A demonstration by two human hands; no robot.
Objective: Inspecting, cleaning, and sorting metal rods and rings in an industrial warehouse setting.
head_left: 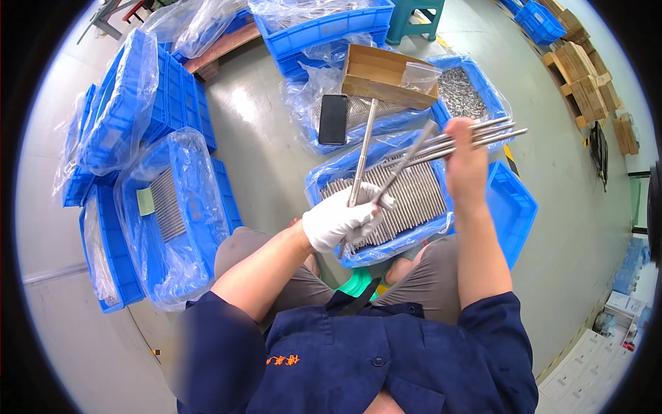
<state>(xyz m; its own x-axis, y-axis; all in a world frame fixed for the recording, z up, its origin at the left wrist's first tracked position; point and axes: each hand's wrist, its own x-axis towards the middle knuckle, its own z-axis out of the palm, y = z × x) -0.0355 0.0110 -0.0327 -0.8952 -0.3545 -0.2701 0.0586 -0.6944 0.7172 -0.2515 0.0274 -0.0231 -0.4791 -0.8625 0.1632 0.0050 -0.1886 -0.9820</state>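
In a white glove, my left hand [348,215] is closed round a long metal rod [364,155] that points up and away. A flatter grey metal strip [414,155] crosses at the same fingers; its kind I cannot make out. My right hand [467,165], bare and slightly blurred, grips several thin metal rods [493,131] that stick out on both sides of the fist. Below both hands sits a plastic-lined blue crate [324,176] holding rows of similar rods [407,210].
Beyond lie a black phone [333,119], an open cardboard box [386,69] and a blue crate of small metal parts [462,93]. Lined crates [176,207] stand at left, another blue crate [514,207] at right. A green stool [417,21] is at the far side.
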